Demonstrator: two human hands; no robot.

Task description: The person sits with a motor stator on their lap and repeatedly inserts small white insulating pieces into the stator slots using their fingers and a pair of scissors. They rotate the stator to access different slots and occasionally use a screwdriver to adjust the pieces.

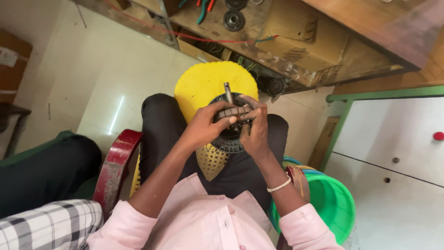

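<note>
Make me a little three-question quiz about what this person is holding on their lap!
1. True or false: both the left hand and the right hand are on the round black motor part.
2. What colour is the stool under the part? A) yellow B) blue C) white
3. Fill in: a metal ____ sticks out of the part's middle.

Key: 1 true; 2 A; 3 shaft.
</note>
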